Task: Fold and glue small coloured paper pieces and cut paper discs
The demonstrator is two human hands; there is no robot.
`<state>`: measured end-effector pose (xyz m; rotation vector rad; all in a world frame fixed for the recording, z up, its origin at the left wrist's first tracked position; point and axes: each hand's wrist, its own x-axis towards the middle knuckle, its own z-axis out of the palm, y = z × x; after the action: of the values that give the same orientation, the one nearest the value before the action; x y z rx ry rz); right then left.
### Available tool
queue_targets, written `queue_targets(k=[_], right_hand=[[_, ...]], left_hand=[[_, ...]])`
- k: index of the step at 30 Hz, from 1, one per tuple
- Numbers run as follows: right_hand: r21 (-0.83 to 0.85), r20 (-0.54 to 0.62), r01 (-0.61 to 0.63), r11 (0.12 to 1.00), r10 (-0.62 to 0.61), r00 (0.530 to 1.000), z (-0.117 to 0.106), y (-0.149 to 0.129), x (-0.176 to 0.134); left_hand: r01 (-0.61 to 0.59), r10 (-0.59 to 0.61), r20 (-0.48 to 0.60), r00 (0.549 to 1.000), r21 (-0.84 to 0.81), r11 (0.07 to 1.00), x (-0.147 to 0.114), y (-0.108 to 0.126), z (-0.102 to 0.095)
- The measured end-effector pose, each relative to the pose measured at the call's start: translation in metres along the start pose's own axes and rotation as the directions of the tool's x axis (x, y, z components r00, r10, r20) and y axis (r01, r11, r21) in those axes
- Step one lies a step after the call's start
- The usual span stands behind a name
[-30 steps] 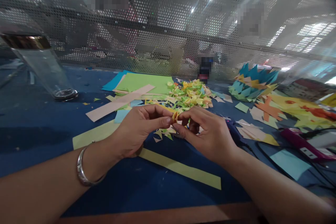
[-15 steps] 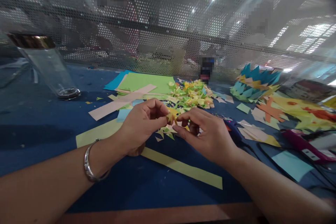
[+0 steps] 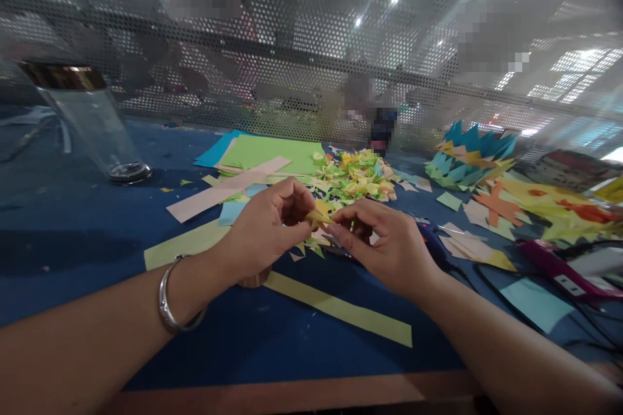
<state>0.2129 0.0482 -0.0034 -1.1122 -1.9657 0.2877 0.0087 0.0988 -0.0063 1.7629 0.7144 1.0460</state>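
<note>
Between my two hands is a small yellow paper flower (image 3: 318,216), its petals folded and partly covered by fingers. My left hand (image 3: 272,224), with a silver bangle at the wrist, pinches its left side between thumb and forefinger. On the other side, the fingertips of my right hand (image 3: 377,233) pinch a petal. Beyond them lies a heap of small green, yellow and peach paper flowers (image 3: 357,175). A pale yellow paper strip (image 3: 341,311) stretches over the blue table below my hands, and cut paper scraps lie just under them.
A clear bottle (image 3: 97,130) with a gold cap stands at left. Green paper sheets (image 3: 277,152) and a pink strip (image 3: 228,188) lie behind my left hand. A blue glue gun (image 3: 433,240), a magenta power strip (image 3: 559,272) with cables and a spiky paper crown (image 3: 470,155) are at right.
The yellow paper flower has turned, so its petals now look flatter and stretched between my hands. My right fingertips have shifted slightly to the right. My left hand keeps its pinch.
</note>
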Motion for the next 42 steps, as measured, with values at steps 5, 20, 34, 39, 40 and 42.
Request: queue_targets(k=[5, 20, 34, 39, 40, 42], right_hand=[[0.026, 0.028, -0.071, 0.997, 0.071, 0.997, 0.000, -0.001, 0.001], [-0.651, -0.115, -0.382, 0.656, 0.412, 0.904, -0.085, 0.048, -0.044], [-0.080, -0.223, -0.729, 0.680, 0.701, 0.678, -0.100, 0.091, -0.069], [0.733, -0.198, -0.490, 0.471, 0.838, 0.508, -0.093, 0.063, -0.084], [0.764, -0.155, -0.482, 0.428, 0.848, 0.508, -0.090, 0.058, -0.087], [0.820, 0.022, -0.495, 0.287, 0.849, 0.528, -0.083, 0.049, -0.089]], left_hand=[[-0.052, 0.046, 0.053, 0.998, 0.120, 0.991, -0.001, 0.002, -0.005], [-0.031, 0.033, -0.022, 0.999, 0.069, 0.997, 0.000, -0.002, -0.009], [-0.005, 0.002, 0.037, 0.999, 0.077, 0.997, -0.003, 0.000, -0.005], [0.015, -0.018, 0.043, 0.999, 0.084, 0.996, -0.005, -0.002, -0.007], [0.019, -0.023, 0.047, 0.999, 0.083, 0.996, -0.005, -0.003, -0.008], [0.021, -0.024, 0.044, 0.999, 0.079, 0.997, -0.005, -0.005, -0.008]])
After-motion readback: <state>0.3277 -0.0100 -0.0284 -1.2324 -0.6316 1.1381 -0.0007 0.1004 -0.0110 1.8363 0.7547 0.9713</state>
